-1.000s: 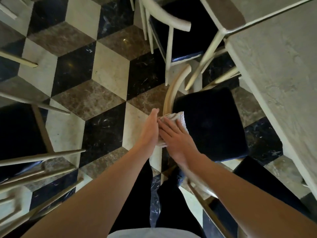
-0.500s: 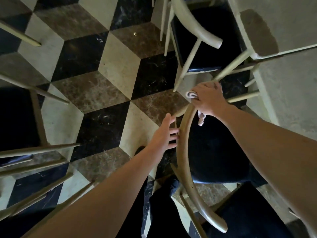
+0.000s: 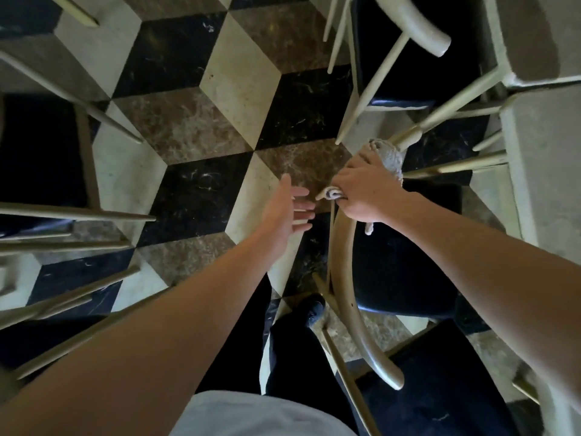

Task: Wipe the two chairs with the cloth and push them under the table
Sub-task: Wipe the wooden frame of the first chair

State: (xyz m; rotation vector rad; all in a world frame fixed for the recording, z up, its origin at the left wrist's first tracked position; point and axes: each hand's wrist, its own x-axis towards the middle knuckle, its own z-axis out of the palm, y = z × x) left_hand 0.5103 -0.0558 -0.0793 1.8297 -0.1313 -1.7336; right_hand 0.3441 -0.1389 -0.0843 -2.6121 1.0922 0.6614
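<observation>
Our right hand clamps the nubbly off-white cloth around the curved pale wooden backrest of the dark-cushioned chair. Our left hand hovers beside, fingers spread, empty. The cloth's middle is hidden.

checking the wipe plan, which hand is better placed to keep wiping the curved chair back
Right. The right hand is closed on the cloth and presses it on the top of the curved chair back. The left hand is open and empty, beside the rail without touching it.
</observation>
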